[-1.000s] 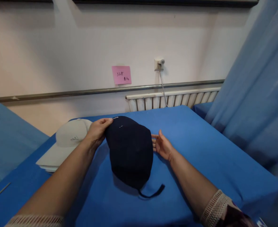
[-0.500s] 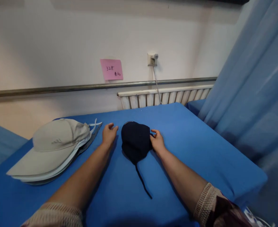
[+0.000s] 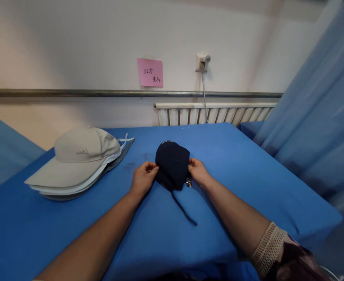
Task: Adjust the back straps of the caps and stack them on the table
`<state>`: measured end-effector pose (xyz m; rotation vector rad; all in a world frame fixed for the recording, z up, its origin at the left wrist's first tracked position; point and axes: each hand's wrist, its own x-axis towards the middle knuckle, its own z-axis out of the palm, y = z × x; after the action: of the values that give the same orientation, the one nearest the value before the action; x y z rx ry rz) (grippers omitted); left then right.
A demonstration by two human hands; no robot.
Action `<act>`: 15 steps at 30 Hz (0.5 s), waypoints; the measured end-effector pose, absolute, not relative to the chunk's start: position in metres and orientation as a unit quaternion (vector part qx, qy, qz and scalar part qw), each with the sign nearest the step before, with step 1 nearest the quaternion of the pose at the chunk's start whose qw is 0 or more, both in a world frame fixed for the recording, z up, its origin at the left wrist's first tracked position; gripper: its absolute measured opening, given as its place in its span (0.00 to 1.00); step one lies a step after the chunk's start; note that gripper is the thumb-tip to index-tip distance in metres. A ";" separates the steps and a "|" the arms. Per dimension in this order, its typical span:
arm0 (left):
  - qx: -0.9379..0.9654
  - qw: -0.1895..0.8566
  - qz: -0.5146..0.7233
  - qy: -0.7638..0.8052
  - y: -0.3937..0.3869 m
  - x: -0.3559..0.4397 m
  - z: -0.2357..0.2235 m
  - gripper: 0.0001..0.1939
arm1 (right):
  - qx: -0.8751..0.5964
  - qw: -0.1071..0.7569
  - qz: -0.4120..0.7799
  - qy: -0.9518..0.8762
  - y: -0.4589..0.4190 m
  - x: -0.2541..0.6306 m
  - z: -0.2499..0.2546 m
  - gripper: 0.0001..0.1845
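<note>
A dark navy cap (image 3: 173, 164) is on the blue-covered table in front of me, its thin strap (image 3: 183, 208) trailing toward me. My left hand (image 3: 145, 177) pinches the cap's left edge between thumb and fingers. At the opposite edge, my right hand (image 3: 199, 171) grips the cap with closed fingers, just above a small metal buckle (image 3: 188, 182). To the left of my hands sits a stack of caps, topped by a beige cap (image 3: 80, 150); a white cap and a dark grey one show beneath it.
The blue cover (image 3: 233, 175) spans the table. Behind it are a radiator (image 3: 186, 116), a metal rail (image 3: 101, 93), a pink note (image 3: 150, 73) and a plugged-in socket (image 3: 201, 63). A blue curtain (image 3: 315, 109) hangs at the right, another at the left.
The navy cap has been lowered onto the table and turned, its brim no longer facing me. My left hand let go, then took its left edge; my right hand closed on its right edge.
</note>
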<state>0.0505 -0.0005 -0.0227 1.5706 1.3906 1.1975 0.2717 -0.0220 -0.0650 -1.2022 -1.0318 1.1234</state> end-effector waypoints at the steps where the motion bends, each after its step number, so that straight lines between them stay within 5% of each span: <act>1: 0.595 0.346 0.483 0.541 0.004 0.047 -0.021 0.11 | -0.498 0.563 0.500 -0.431 -0.027 0.270 -0.061 0.09; 7: 0.545 0.323 0.544 0.550 0.020 0.021 -0.017 0.14 | -0.455 0.575 0.546 -0.406 -0.039 0.266 -0.048 0.11; 12: 0.562 0.283 0.552 0.547 0.011 0.023 -0.010 0.14 | -0.607 0.549 0.269 -0.508 -0.041 0.271 -0.040 0.07; 15: 0.637 0.213 0.518 0.530 -0.006 0.031 0.002 0.11 | -0.532 0.548 0.188 -0.617 -0.052 0.268 -0.028 0.08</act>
<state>0.0310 -0.0059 0.0017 1.7672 1.4700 1.4388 0.2680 -0.0515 -0.0278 -1.2601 -1.4623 0.4447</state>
